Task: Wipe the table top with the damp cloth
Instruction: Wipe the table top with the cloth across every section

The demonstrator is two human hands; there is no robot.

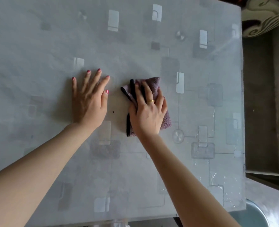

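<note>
The table top (pixel 152 161) is grey with a pattern of pale squares under a clear cover. A folded purple cloth (pixel 155 86) with a black edge lies on it right of centre. My right hand (pixel 149 110) presses flat on the cloth with its fingers spread over it. My left hand (pixel 89 97) rests flat on the bare table to the left of the cloth, fingers straight and apart. A small dark speck (pixel 113 112) sits on the table between the two hands.
The table's right edge (pixel 242 99) runs down the frame, with dark floor beyond it. A patterned cushion or seat (pixel 263 15) shows at the top right. A round metal basin (pixel 256 213) sits below the table's near right corner.
</note>
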